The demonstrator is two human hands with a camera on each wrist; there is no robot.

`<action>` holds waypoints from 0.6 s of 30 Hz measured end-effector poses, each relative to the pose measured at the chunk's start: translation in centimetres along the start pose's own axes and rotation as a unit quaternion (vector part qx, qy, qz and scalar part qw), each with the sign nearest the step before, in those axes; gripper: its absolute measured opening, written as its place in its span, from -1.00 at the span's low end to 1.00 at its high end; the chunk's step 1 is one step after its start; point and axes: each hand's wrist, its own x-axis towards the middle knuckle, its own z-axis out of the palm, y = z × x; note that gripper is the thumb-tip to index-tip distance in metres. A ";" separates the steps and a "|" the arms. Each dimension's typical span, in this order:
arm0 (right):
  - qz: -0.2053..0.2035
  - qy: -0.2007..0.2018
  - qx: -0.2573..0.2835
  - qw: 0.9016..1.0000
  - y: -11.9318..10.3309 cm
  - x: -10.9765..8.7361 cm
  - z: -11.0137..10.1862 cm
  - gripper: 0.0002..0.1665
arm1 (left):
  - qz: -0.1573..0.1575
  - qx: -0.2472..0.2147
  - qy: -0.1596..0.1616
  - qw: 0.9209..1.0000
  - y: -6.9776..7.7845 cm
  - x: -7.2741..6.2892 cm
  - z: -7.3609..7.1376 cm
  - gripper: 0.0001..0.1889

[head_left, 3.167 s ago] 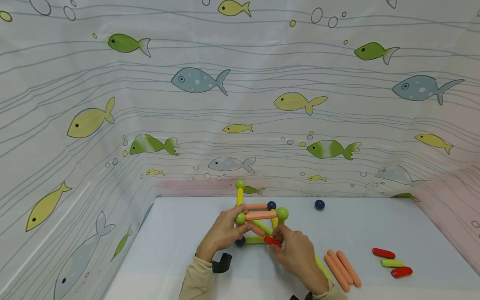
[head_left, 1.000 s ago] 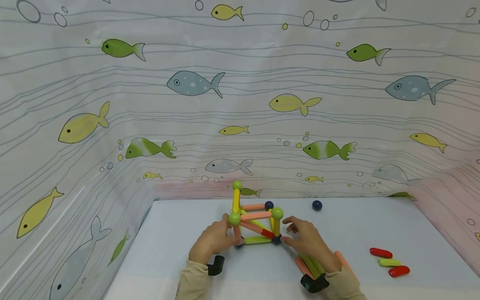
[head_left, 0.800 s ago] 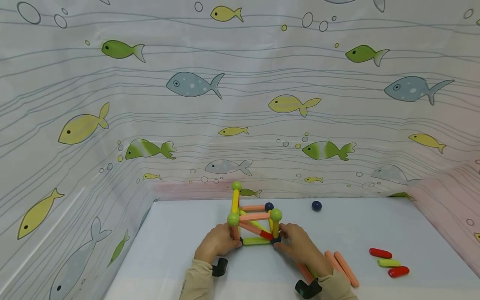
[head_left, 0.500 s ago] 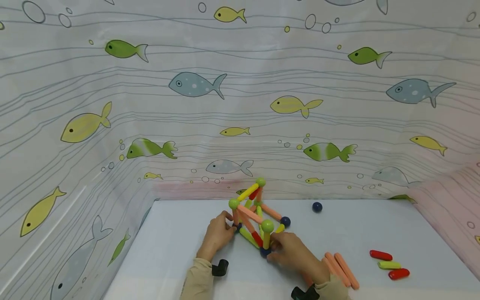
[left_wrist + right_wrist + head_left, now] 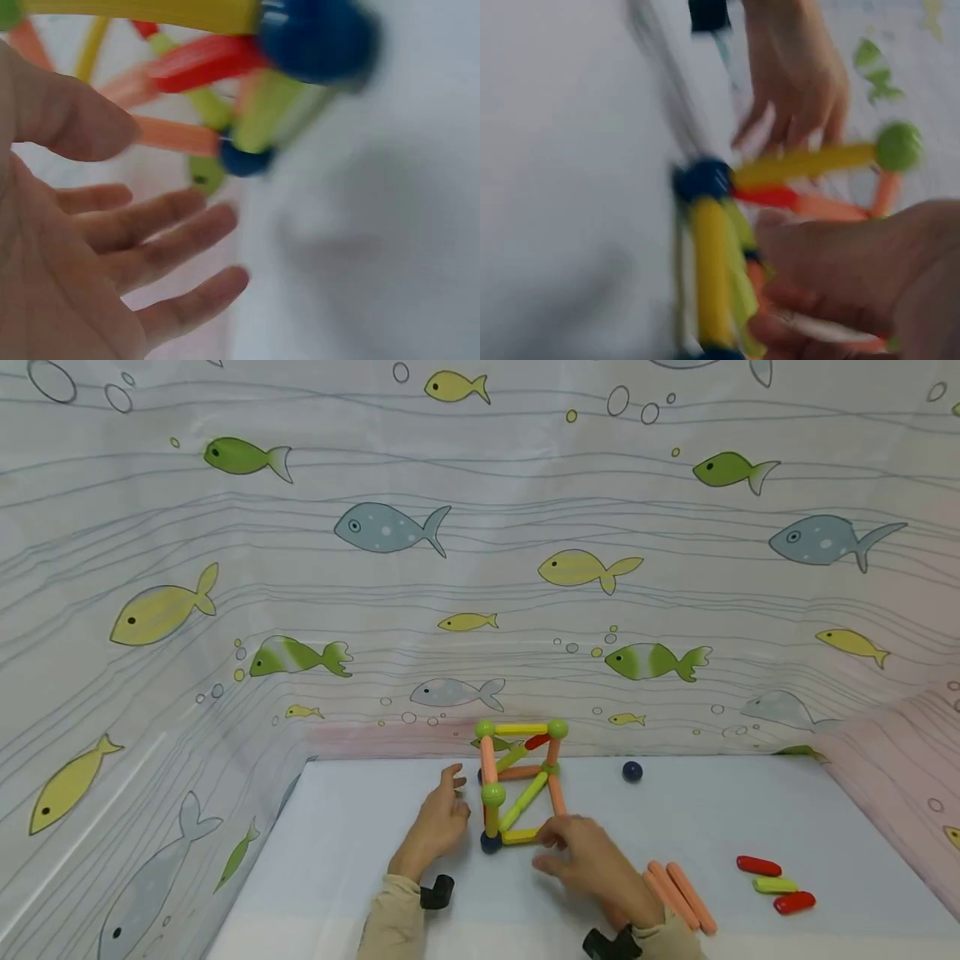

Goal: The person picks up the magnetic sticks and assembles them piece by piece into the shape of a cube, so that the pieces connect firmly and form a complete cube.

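A frame of magnetic rods and balls stands on the white table, with green balls (image 5: pixel 493 794) at its upper corners and a dark blue ball (image 5: pixel 491 842) at its front left foot. Just left of it is my left hand (image 5: pixel 435 827), fingers spread and apart from the frame in the head view. My right hand (image 5: pixel 592 864) is at the front right corner, its fingertips by the end of the yellow rod (image 5: pixel 519 837). In the right wrist view, blurred, the thumb and fingers stand apart and pinch nothing that I can see. The right hand hides that corner.
Several orange rods (image 5: pixel 692 897) lie right of my right forearm. Farther right are two short red rods (image 5: pixel 758 866) and a lime one (image 5: pixel 776 885). A loose dark blue ball (image 5: pixel 632 772) sits near the back edge, before a fish-print cloth (image 5: pixel 450 635).
The frame has turned on the table, so a different side faces me. Earlier, both hands were at its lower corners; now my left hand is off it. The right hand has shifted slightly right.
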 end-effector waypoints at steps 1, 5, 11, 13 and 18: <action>0.029 0.009 -0.019 0.999 0.2 -0.2 -0.9 -0.66 | 0.008 0.011 0.018 1.000 0.8 -0.2 -0.4 -0.45; 0.133 -0.024 -0.073 0.988 1.4 -1.0 -3.0 -0.58 | 0.055 0.054 0.082 0.994 4.1 -1.2 -1.5 -0.59; 0.147 -0.084 -0.039 0.985 3.0 -1.0 -2.7 -0.56 | 0.110 0.155 0.100 0.977 7.2 -2.2 -1.0 -0.43; 0.137 -0.084 -0.029 0.986 3.1 -1.0 -2.5 -0.58 | 0.121 0.183 0.098 0.971 7.4 -2.2 -0.6 -0.46; 0.121 -0.104 -0.025 0.987 3.7 -1.0 -2.4 -0.71 | 0.137 0.209 0.083 0.965 7.2 -2.0 -0.2 -0.61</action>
